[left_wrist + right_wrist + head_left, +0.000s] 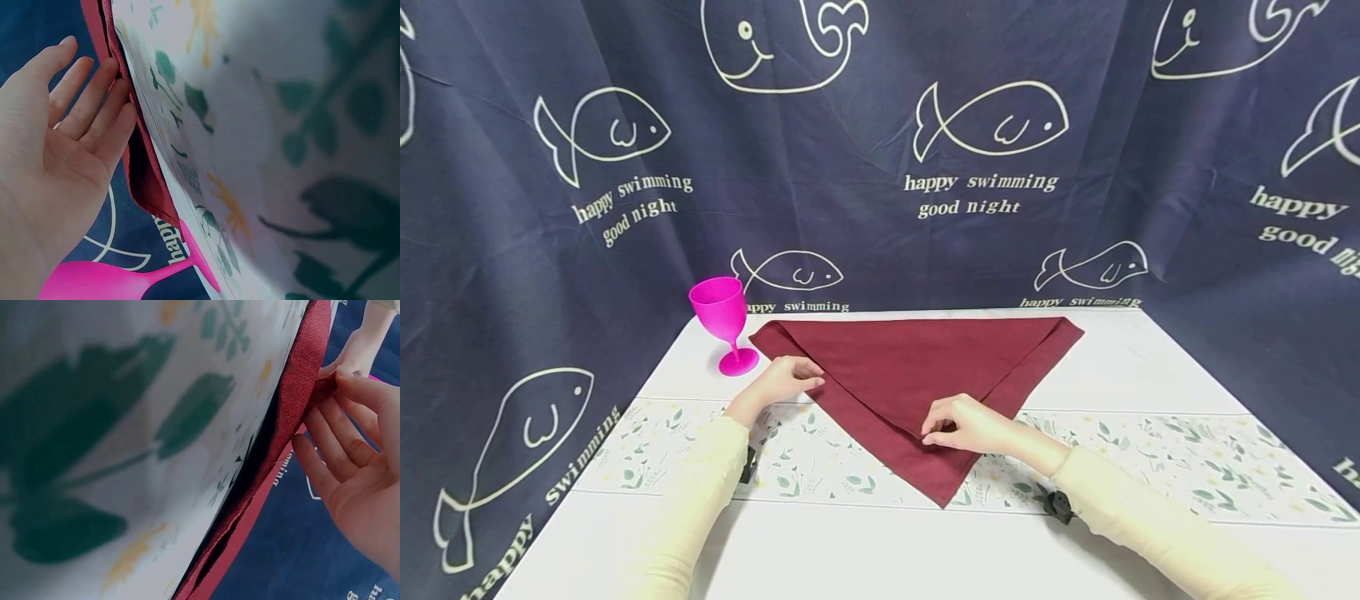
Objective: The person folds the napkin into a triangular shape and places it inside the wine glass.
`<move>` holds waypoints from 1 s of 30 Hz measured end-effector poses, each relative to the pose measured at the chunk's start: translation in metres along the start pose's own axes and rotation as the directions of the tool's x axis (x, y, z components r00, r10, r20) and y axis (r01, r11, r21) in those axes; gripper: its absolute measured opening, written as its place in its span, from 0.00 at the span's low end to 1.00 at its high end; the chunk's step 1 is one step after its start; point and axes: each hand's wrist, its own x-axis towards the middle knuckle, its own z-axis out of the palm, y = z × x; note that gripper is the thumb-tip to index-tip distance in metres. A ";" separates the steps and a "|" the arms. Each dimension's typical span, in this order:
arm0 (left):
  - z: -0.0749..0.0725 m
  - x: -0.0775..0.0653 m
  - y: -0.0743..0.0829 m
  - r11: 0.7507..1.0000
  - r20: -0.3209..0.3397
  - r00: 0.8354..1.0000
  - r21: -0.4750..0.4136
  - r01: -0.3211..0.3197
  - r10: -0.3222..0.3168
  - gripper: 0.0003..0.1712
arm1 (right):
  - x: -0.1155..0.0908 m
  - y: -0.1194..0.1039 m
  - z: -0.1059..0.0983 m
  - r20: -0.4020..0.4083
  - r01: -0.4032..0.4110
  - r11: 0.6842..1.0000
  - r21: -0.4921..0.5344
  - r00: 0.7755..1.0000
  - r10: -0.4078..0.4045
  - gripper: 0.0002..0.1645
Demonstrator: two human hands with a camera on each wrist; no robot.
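Observation:
A dark red cloth napkin [917, 358] lies folded in a triangle, its point toward me and its upper layer set back from the lower one. My right hand [968, 425] pinches the upper layer's near corner between thumb and fingers; the right wrist view shows the raised red fabric [322, 390] at the fingertips. Over the napkin's left edge, my left hand [781, 380] has its fingers loosely extended. In the left wrist view the left hand [75, 125] is beside the red edge, thumb apart from the fingers, gripping nothing.
A bright pink goblet [721, 312] stands upright at the table's back left, close to the napkin's left corner and my left hand. The white table [820, 550] has a leaf-patterned band across it. A dark blue curtain [865, 217] with fish drawings hangs behind.

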 end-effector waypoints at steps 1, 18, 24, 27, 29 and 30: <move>0.000 0.000 0.000 1.000 -0.001 1.000 0.004 -0.001 0.001 0.12 | 0.000 0.000 0.000 0.005 -0.003 1.000 0.001 1.000 0.003 0.03; 0.001 0.000 -0.001 1.000 0.004 1.000 0.009 0.014 -0.014 0.12 | -0.001 0.004 0.002 0.038 0.020 1.000 -0.002 0.999 -0.020 0.02; 0.000 0.000 -0.001 1.000 0.005 1.000 0.008 0.010 -0.010 0.11 | -0.001 0.003 0.002 0.041 0.030 1.000 -0.003 0.999 -0.030 0.02; -0.001 -0.001 -0.001 1.000 0.004 1.000 0.014 0.003 -0.003 0.11 | -0.001 0.000 0.001 0.051 0.016 1.000 0.000 0.999 -0.016 0.02; -0.001 -0.002 0.000 1.000 0.002 1.000 0.016 -0.003 0.003 0.11 | -0.001 -0.001 0.000 0.056 0.011 1.000 -0.001 0.998 -0.011 0.02; -0.002 -0.002 0.001 1.000 0.001 1.000 0.018 -0.007 0.007 0.11 | -0.001 -0.001 0.000 0.056 0.010 1.000 0.000 0.998 -0.010 0.02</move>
